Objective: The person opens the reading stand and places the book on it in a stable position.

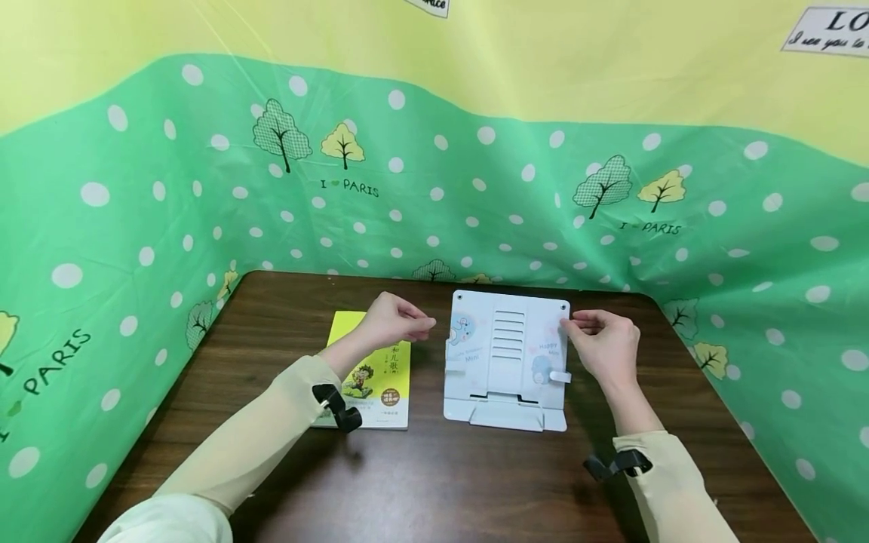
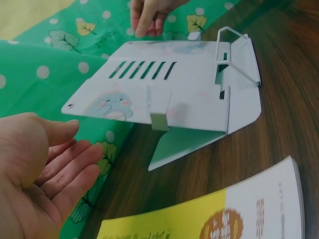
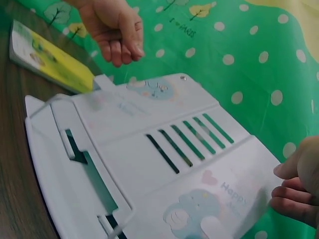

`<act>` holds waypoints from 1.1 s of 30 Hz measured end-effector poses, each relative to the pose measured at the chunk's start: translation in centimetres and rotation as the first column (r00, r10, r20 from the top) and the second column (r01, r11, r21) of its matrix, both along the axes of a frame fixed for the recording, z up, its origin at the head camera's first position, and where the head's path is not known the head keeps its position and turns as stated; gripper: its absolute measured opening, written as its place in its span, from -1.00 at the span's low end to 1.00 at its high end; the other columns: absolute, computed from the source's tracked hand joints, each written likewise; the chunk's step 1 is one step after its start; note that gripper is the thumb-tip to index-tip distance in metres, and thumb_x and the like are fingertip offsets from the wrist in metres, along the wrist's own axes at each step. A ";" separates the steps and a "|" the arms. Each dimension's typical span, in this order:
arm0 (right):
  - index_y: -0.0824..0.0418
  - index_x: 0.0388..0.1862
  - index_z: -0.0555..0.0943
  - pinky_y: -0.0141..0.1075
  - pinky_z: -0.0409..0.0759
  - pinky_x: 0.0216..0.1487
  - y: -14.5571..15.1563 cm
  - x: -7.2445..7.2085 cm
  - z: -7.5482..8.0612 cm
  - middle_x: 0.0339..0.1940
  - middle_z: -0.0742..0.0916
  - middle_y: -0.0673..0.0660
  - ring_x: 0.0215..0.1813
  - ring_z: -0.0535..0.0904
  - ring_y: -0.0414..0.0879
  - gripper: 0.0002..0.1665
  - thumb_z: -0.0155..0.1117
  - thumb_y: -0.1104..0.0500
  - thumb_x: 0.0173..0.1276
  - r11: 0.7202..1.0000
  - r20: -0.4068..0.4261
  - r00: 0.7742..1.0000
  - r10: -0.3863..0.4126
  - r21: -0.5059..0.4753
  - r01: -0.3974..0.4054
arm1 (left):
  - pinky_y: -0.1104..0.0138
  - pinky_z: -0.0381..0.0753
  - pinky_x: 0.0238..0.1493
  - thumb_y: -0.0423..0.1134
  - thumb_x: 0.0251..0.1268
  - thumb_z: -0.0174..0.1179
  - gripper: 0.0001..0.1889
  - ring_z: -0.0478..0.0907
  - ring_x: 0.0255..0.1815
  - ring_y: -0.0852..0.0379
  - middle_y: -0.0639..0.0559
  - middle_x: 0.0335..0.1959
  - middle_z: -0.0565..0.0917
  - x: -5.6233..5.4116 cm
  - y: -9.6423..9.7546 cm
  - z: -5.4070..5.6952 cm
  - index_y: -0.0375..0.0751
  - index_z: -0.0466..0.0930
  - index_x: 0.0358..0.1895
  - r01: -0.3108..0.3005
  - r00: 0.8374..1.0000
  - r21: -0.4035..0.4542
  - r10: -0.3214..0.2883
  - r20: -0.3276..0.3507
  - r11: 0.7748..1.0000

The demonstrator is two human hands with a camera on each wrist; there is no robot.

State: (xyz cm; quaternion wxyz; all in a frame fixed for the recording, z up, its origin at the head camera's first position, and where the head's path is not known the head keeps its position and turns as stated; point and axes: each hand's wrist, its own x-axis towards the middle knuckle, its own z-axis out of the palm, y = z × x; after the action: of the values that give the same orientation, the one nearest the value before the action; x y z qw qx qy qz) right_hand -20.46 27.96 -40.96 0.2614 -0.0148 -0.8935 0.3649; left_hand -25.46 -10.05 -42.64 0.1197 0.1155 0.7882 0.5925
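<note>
A white book stand (image 1: 508, 347) with slots and cartoon prints stands on the table, its panel tilted back. My right hand (image 1: 604, 343) is at the panel's upper right edge, thumb and fingertips close to it. A small gap shows there in the left wrist view, so I see no grip. Beside the left edge my left hand (image 1: 394, 320) hovers apart from the panel, fingers loosely bent and holding nothing. A folded wire bracket (image 2: 234, 55) lies at the stand's lower ledge. Under the left forearm, partly hidden, lies a yellow and white book (image 1: 390, 377).
The dark wooden table (image 1: 462, 490) reaches back to a green and yellow curtain (image 1: 475, 181) with dots and trees, which also hangs along both sides. Small white clips (image 1: 560, 376) project from the panel's side edges. Each wrist wears a black strap (image 1: 337, 407).
</note>
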 end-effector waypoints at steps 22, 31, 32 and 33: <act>0.45 -0.08 0.78 -0.44 0.73 -0.27 -4.1 1.7 0.9 -0.23 0.82 0.33 -0.33 0.83 -0.05 -0.67 0.60 0.20 0.35 0.938 0.103 0.970 0.219 -0.297 -0.180 | 0.04 0.78 -0.05 -0.25 0.38 0.48 -0.80 0.83 -0.19 -0.04 -0.20 -0.21 0.83 1.3 -4.6 1.2 -0.34 0.83 -0.11 -0.082 0.997 -0.022 0.082 -0.004 0.996; 0.46 -0.05 0.78 -0.37 0.75 -0.24 -6.2 2.1 0.8 -0.23 0.84 0.31 -0.29 0.84 0.00 -0.66 0.58 0.20 0.37 0.902 0.133 0.940 0.314 -0.351 -0.252 | 0.06 0.78 -0.03 -0.24 0.40 0.46 -0.76 0.82 -0.16 -0.04 -0.28 -0.14 0.82 2.1 -6.3 1.4 -0.38 0.81 -0.06 -0.102 0.994 -0.039 0.103 0.032 0.994; 0.47 -0.04 0.78 -0.36 0.76 -0.23 -6.4 2.2 0.8 -0.22 0.84 0.32 -0.29 0.84 -0.01 -0.65 0.58 0.21 0.37 0.895 0.137 0.935 0.328 -0.361 -0.262 | 0.07 0.78 -0.02 -0.23 0.40 0.47 -0.76 0.82 -0.16 -0.04 -0.27 -0.14 0.82 2.2 -6.5 1.4 -0.37 0.81 -0.06 -0.105 0.994 -0.049 0.107 0.037 0.993; 0.47 -0.03 0.78 -0.36 0.76 -0.23 -6.6 2.3 0.8 -0.21 0.84 0.32 -0.28 0.84 -0.02 -0.65 0.58 0.21 0.37 0.890 0.144 0.930 0.339 -0.369 -0.267 | 0.08 0.78 -0.03 -0.21 0.39 0.47 -0.75 0.82 -0.15 -0.04 -0.24 -0.15 0.82 2.2 -6.7 1.4 -0.35 0.81 -0.06 -0.110 0.993 -0.065 0.113 0.041 0.992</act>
State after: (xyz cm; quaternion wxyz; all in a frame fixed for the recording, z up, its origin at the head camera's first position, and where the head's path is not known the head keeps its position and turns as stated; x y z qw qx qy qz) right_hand -18.20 21.34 -40.21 0.1013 0.0427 -0.8292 0.5480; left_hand -23.23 -16.73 -41.24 0.1076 0.0540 0.8086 0.5759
